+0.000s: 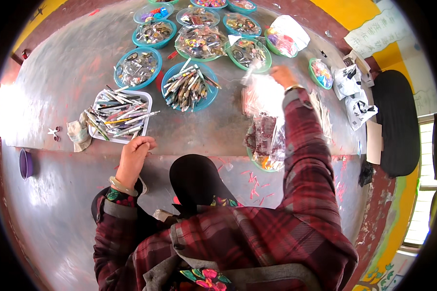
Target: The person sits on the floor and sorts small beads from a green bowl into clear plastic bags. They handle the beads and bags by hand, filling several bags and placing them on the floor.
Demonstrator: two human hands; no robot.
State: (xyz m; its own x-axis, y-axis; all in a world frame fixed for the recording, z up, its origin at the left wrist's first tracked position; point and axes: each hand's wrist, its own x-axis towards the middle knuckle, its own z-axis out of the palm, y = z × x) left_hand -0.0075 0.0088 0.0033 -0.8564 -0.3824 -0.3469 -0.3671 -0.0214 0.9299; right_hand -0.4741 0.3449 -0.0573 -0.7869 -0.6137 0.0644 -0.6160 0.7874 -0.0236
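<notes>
My left hand point(134, 161) is closed, its fingers curled just in front of a white tray point(149, 104) heaped with pens point(121, 116); whatever is in its fingers is hidden. At the right, my right hand point(284, 77) reaches over a pile of clear plastic bags point(257, 99), its fingers closed at a clear plastic bag point(250, 75) smeared by motion. More bags, some with dark contents, spill toward me over a green basin point(263, 167). Between my hands and farther off, a blue basin point(209, 103) holds a bundle of pens or markers point(187, 87).
Several blue and green basins point(159, 72) of small bagged items stand at the back. White plastic bags point(357, 109) lie at the right. Scissors point(56, 133) and a cloth bundle point(78, 136) lie left of the tray. A purple tub point(26, 164) is at far left.
</notes>
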